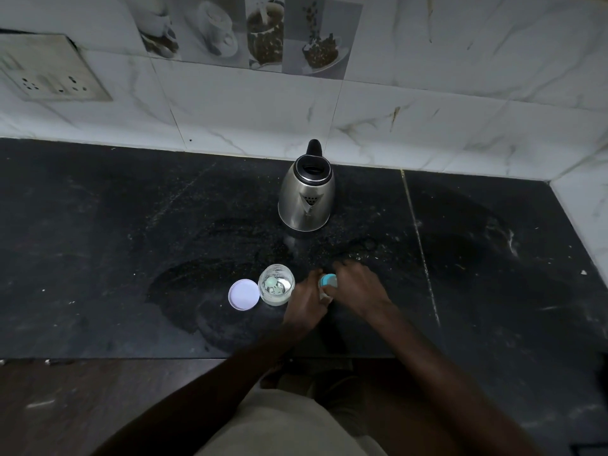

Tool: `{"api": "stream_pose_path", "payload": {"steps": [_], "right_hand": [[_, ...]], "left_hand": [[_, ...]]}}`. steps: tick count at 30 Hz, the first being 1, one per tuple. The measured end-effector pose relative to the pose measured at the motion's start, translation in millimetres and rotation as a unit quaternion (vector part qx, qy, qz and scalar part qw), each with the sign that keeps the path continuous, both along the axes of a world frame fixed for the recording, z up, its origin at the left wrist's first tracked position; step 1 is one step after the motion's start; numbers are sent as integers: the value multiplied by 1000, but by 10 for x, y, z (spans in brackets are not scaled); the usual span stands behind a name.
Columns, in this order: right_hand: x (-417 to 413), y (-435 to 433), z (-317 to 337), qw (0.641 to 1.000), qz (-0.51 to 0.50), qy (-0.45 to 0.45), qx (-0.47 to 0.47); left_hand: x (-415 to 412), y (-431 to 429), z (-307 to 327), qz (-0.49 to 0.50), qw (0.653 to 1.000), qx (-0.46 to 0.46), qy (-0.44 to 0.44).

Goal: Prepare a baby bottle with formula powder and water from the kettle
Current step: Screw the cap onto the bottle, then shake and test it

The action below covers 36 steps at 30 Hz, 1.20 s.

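I see both hands low over the dark speckled stone desk [131, 241], close to its front edge. My left hand [307, 299] and right hand [357, 287] meet around a small teal-capped object [328, 280], probably the bottle's collar and teat; fingers of both are curled onto it, left from the near-left side, right from above and the right, so both are grasping it. Only the teal top and a pale bit below show, rest hidden by fingers. Just left of the left hand stands the clear plastic baby bottle [275, 287], upright, mouth open, white stuff at the bottom, can't tell if powder or liquid. Touching or just beside it on the left lies a round white flat lid [243, 294], flat on the desk. The stainless steel electric kettle with black lid and handle [307, 192] stands further back near the white marble-pattern wall tiles [427, 110], well apart from the hands, spout facing me. A wall socket plate [49, 70] sits upper left.
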State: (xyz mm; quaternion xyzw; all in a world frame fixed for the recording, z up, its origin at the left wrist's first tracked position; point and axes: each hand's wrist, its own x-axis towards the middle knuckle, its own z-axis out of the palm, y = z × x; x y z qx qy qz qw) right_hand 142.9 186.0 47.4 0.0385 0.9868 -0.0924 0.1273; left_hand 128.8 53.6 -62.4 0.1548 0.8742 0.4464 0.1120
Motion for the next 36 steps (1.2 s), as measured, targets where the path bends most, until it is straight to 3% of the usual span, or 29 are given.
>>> {"api": "stream_pose_path", "payload": {"steps": [3,8,11,13,18,21,25,32,36], "right_hand": [[12,27,-33,996,63,0,-70],[-31,68,33,999,19,-40,19],[-1,69,71,994,66,-54,-62],[12,52,43,994,79,-67,-48],[-21,-120,87,996,5,-65,60],[-32,-257,144,992,-38,-91,78],[-1,-343,69,991,-15,-71,109],[-67,-403,136,991,-72,-84,76],[-150,-175,209,980,-148,-133,-14]], "left_hand": [[-21,-12,2,0,1000,3,10],[11,1,31,7,1000,7,17],[11,-9,37,0,1000,1,30],[0,-11,35,2,1000,-1,23],[13,-3,61,12,1000,-5,5],[-18,2,80,6,1000,-16,-13],[-49,-1,65,2,1000,-24,3],[-36,-3,75,3,1000,-18,0],[-30,-8,92,11,1000,-10,-17]]}}
